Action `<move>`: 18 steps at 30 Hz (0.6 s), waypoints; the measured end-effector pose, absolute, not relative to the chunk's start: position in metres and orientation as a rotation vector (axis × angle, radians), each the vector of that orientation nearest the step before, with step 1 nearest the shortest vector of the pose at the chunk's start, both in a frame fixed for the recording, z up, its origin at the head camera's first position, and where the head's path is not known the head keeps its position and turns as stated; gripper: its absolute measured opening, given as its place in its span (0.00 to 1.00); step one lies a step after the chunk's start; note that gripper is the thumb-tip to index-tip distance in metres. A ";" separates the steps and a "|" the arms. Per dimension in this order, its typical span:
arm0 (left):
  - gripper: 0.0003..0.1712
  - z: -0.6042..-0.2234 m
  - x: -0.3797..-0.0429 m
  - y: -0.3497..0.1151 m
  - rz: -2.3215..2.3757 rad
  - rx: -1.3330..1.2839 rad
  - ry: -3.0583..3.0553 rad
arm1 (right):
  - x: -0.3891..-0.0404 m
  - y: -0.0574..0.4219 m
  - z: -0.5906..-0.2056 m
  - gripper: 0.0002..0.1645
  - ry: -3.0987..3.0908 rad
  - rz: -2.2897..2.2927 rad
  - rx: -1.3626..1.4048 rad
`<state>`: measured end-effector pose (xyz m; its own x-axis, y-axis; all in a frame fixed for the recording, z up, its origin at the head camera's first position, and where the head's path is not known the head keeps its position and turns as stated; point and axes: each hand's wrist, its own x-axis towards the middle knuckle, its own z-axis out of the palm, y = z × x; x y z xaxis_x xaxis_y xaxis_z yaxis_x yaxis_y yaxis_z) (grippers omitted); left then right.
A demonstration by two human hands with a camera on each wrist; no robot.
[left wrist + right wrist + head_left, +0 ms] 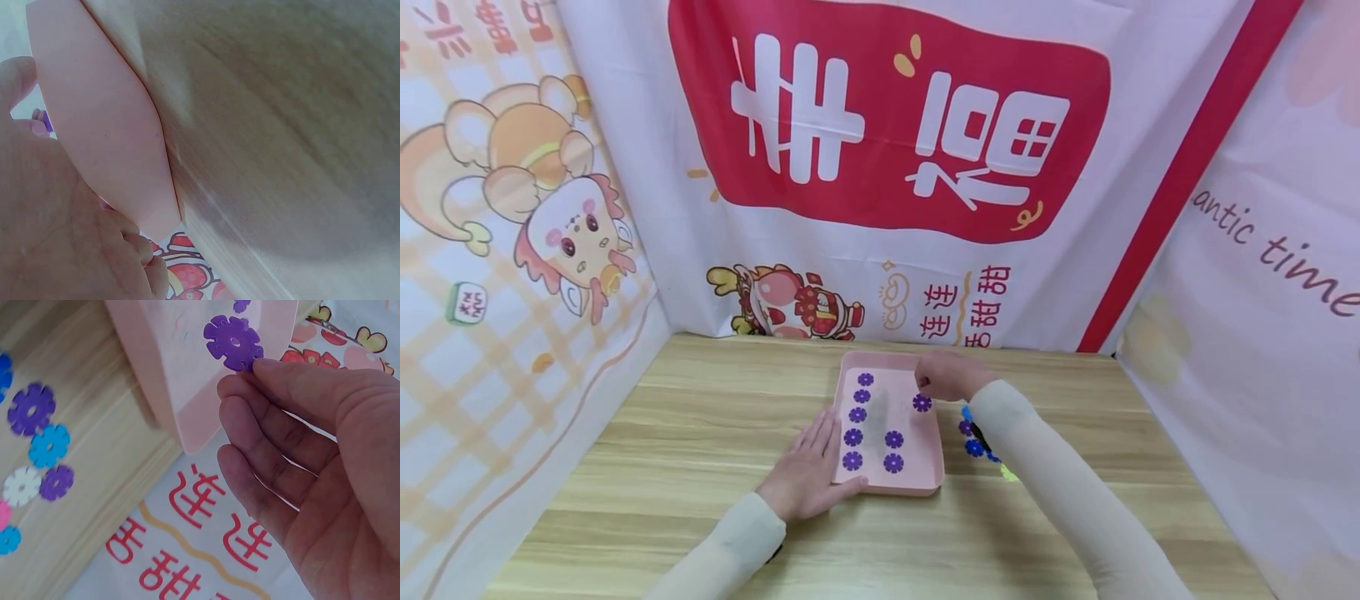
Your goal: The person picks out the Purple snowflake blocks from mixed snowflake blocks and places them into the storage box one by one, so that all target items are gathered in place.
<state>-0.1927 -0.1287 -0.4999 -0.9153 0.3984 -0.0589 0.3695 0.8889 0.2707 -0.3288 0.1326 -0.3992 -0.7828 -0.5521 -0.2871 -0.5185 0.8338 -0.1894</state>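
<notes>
A pink tray [912, 481] lies on the wooden table with purple snowflake discs inside. Several discs [857, 414] form a column along its left side, and two more [893, 450] lie near the front middle. My left hand [808, 475] rests at the tray's front left corner, fingers stretched along the left wall and thumb over the front rim. The left wrist view shows the tray's outer wall [106, 125] beside the palm. Over the tray's right side, my right hand [951, 377] pinches a purple snowflake disc [234, 342] by its edge between thumb and forefinger.
Right of the tray, loose snowflake discs in blue, purple, white [23, 485] and pink lie on the table, partly behind the right forearm in the head view. A yellow-green disc [1009, 472] lies there too. Printed cloth [887, 167] hangs behind the table and at both sides.
</notes>
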 end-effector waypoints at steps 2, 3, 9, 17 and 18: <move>0.61 -0.500 -0.192 -0.129 0.383 0.599 2.945 | -0.330 0.127 -0.403 0.10 2.689 -0.143 -0.837; 0.60 -0.500 -0.192 -0.129 0.384 0.596 2.946 | -0.330 0.125 -0.404 0.10 2.690 -0.147 -0.844; 0.60 -0.500 -0.193 -0.130 0.398 0.589 2.950 | -0.332 0.111 -0.417 0.11 2.663 -0.250 -0.780; 0.60 -0.502 -0.192 -0.129 0.383 0.621 2.957 | -0.337 0.099 -0.444 0.11 2.691 -0.196 -0.815; 0.60 -0.503 -0.192 -0.129 0.385 0.625 2.956 | -0.337 0.099 -0.447 0.11 2.686 -0.206 -0.802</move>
